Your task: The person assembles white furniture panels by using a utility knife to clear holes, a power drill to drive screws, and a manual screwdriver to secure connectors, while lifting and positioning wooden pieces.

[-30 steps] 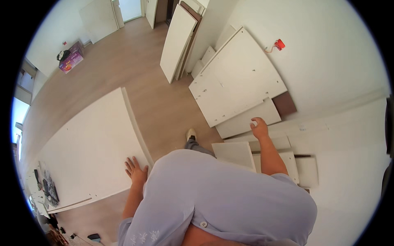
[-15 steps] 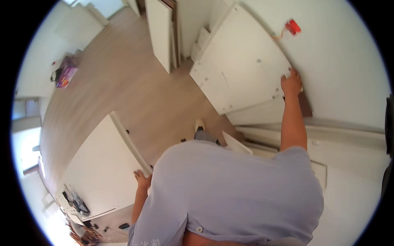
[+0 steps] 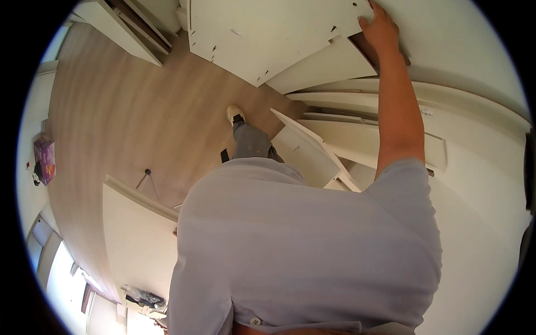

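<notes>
My right hand grips the edge of a large white board with small drilled holes, its thumb on the board's face. That board leans in front of other boards by the wall, and its upper part runs out of view. Only a fingertip or so of my left hand shows, beside the edge of another white board; my shirt hides the rest, so its grip is not visible.
More white panels lean by the wall on the right. Others stand at the far left. A purple box sits on the wooden floor at left. A thin-legged stand is near the left board, which bears a plastic-wrapped bundle.
The view has swung, so the right board sits higher in the picture and the left board lower. My left hand has slipped almost wholly behind my shirt. My right hand stays on its board's edge.
</notes>
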The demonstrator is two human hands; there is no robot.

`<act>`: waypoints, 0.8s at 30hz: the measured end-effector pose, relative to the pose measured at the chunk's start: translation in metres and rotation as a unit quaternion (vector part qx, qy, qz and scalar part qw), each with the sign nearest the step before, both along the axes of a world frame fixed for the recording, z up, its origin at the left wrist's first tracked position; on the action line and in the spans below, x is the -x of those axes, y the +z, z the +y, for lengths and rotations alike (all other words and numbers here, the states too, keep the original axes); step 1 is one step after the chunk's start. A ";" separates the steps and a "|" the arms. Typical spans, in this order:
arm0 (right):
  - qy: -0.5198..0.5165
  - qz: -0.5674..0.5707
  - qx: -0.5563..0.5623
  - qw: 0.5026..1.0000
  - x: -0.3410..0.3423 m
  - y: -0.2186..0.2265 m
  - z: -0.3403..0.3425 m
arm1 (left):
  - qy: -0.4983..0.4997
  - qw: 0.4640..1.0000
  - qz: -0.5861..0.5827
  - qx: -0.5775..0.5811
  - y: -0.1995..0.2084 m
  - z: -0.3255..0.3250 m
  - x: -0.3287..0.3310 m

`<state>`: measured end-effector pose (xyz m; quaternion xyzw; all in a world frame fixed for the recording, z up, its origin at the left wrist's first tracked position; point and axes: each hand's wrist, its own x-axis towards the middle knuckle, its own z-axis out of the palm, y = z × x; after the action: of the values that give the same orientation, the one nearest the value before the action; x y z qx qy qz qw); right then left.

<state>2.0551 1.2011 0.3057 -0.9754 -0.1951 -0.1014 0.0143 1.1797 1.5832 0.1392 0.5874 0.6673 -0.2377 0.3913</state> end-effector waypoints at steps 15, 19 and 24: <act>0.013 0.018 -0.071 0.997 0.040 0.029 0.016 | -0.043 0.999 0.018 0.019 0.018 0.008 -0.023; 0.027 0.076 -0.084 0.993 0.063 0.041 0.025 | -0.060 0.997 0.032 0.027 0.029 0.011 -0.027; 0.029 0.207 -0.061 0.976 0.111 0.078 0.058 | -0.132 0.987 0.068 0.060 0.046 0.035 -0.044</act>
<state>1.9439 1.2591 0.3833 -0.9664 -0.2097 0.0910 0.1171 1.2235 1.6184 0.1854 0.6281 0.5939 -0.3660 0.3446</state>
